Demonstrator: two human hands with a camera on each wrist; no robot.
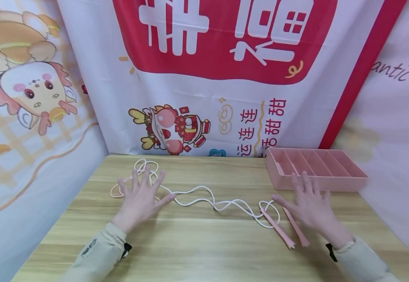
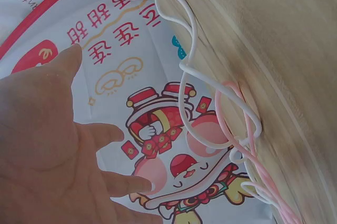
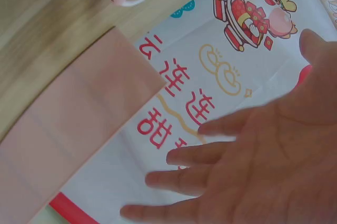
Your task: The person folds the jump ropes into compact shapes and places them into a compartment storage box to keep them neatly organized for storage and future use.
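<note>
A jump rope with a white and pink cord (image 1: 200, 200) lies stretched across the wooden table, loosely looped at its left end. At its right end are two slim pink handles (image 1: 278, 229), lying side by side at a slant. My left hand (image 1: 139, 201) is spread above the looped cord (image 2: 187, 76), fingers straight, holding nothing. Over the right handle and near the front of a pink divided box (image 1: 317, 184) hovers my right hand (image 1: 311, 205), its fingers also spread. In the right wrist view the box's side (image 3: 79, 113) shows beside that hand (image 3: 253, 150).
The box, with several compartments, stands at the table's back right corner. A printed cloth (image 1: 218, 90) hangs along the table's back edge, and more printed cloth (image 1: 38, 129) hangs at both sides. Bare wood (image 1: 204, 250) shows in front of the cord.
</note>
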